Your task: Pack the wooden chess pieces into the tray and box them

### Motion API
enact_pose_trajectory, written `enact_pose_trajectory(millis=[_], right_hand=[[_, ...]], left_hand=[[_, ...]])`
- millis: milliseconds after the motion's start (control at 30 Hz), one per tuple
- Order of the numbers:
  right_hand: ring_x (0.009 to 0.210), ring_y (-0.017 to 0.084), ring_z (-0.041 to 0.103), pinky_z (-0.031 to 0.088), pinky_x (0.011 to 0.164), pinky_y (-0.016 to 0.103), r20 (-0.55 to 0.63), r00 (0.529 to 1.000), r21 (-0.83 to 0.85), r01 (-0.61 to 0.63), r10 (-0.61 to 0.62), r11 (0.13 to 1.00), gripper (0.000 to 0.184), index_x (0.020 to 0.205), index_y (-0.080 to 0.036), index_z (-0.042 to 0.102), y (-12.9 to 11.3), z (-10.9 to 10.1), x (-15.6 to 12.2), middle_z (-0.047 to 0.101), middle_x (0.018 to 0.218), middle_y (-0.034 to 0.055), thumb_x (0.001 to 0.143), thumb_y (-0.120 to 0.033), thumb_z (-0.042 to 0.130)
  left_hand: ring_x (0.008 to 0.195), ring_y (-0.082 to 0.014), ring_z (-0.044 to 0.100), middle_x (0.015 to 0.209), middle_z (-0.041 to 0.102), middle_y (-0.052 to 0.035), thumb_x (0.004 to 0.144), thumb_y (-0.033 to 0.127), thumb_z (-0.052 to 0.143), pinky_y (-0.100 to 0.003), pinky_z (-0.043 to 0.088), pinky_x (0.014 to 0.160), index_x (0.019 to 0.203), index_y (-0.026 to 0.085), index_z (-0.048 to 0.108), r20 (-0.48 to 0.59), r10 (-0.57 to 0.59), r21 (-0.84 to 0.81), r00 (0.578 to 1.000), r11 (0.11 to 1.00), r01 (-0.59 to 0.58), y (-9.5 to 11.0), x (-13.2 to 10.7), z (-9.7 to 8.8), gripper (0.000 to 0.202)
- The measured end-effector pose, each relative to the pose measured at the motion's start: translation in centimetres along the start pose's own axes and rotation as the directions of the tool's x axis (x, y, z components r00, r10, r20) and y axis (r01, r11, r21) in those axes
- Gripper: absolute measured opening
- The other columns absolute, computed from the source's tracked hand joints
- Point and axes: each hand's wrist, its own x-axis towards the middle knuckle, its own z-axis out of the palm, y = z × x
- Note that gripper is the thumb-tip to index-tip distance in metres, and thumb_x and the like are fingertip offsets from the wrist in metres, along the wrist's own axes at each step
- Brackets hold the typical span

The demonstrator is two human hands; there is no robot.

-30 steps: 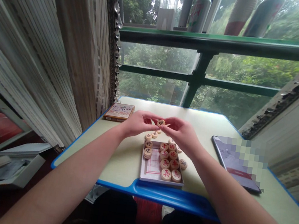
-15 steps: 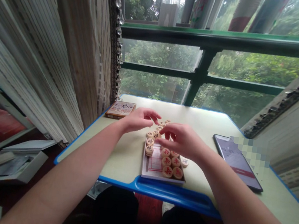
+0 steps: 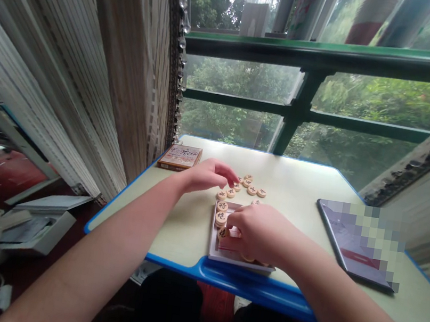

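My right hand is over the shallow white box, with thumb and fingers pinching a Chinese chess piece with a black character low at its left side. Behind it in the box lie a chess piece and another piece that looks stacked. My left hand hovers beyond the box, fingers curved and apart, its tips close to several loose pieces with black marks, among them a nearer piece. The red-marked pieces in the box are mostly hidden under my right hand.
A patterned flat box lies at the table's back left. On the right rests a tablet-like device. The pale table has a raised blue front edge. Curtains hang at both sides, with a window behind.
My right hand has come from the loose pieces back towards me into the box, with a chess piece in its fingers. My left hand stays near the loose pieces. The view has shifted slightly.
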Motion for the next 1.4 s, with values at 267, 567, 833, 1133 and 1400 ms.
enact_pose_trajectory(millis=[267, 567, 833, 1133, 1400], right_hand=[[0.053, 0.017, 0.054, 0.03, 0.05, 0.028, 0.038, 0.999, 0.017, -0.02, 0.019, 1.0, 0.023, 0.07, -0.023, 0.072, -0.3, -0.2, -0.1, 0.064, 0.061, 0.0059, 0.075, -0.042, 0.061], [0.056, 0.019, 0.057, 0.029, 0.049, 0.028, 0.009, 1.0, -0.013, -0.028, 0.028, 1.0, 0.026, 0.068, -0.022, 0.07, 0.0, 0.2, 0.1, 0.067, 0.067, 0.0055, 0.072, -0.047, 0.063], [0.064, 0.019, 0.06, 0.035, 0.057, 0.028, 0.037, 0.999, 0.029, -0.01, 0.008, 1.0, 0.021, 0.078, -0.025, 0.07, -0.2, 0.3, 0.1, 0.068, 0.079, 0.0056, 0.077, -0.041, 0.057], [0.071, 0.02, 0.062, 0.035, 0.059, 0.028, 0.021, 0.998, 0.025, 0.066, -0.067, 0.997, 0.022, 0.08, -0.022, 0.068, -0.3, 0.4, 0.1, 0.068, 0.085, 0.0057, 0.081, -0.033, 0.049], [0.072, 0.019, 0.061, 0.033, 0.059, 0.029, 0.02, 0.996, 0.021, 0.081, -0.081, 0.996, 0.02, 0.081, -0.022, 0.068, -0.3, 0.6, 0.3, 0.068, 0.086, 0.0052, 0.082, -0.028, 0.049]], left_hand=[[0.081, -0.0176, 0.061, 0.086, 0.07, -0.0045, 0.057, 0.01, 0.055, -0.027, 0.048, 0.071, 0.079, 0.014, 0.071, 0.127, -0.063, 0.158, 0.99, 0.987, 0.043, 0.9, -0.7, -0.1, 0.028], [0.07, -0.0137, 0.057, 0.07, 0.065, -0.0009, 0.057, 0.014, 0.061, -0.025, 0.043, 0.068, 0.068, 0.014, 0.066, 0.127, -0.072, 0.084, 0.989, 0.995, 0.061, 0.2, -0.5, -0.8, 0.012], [0.063, -0.0109, 0.051, 0.064, 0.06, 0.0014, 0.06, 0.017, 0.063, -0.024, 0.039, 0.064, 0.066, 0.013, 0.062, 0.115, -0.096, 0.105, 0.989, 0.991, 0.083, -0.4, -0.2, -0.6, 0.008], [0.066, -0.0116, 0.051, 0.067, 0.059, 0.0013, 0.061, 0.019, 0.062, -0.024, 0.038, 0.065, 0.069, 0.013, 0.061, 0.153, -0.101, 0.138, 0.983, 0.987, 0.08, -0.4, -0.1, -0.5, 0.011], [0.068, -0.0122, 0.052, 0.068, 0.06, 0.0008, 0.061, 0.02, 0.062, -0.025, 0.039, 0.066, 0.071, 0.013, 0.061, 0.137, -0.095, 0.145, 0.986, 0.987, 0.075, -0.3, -0.1, -0.5, 0.012]])
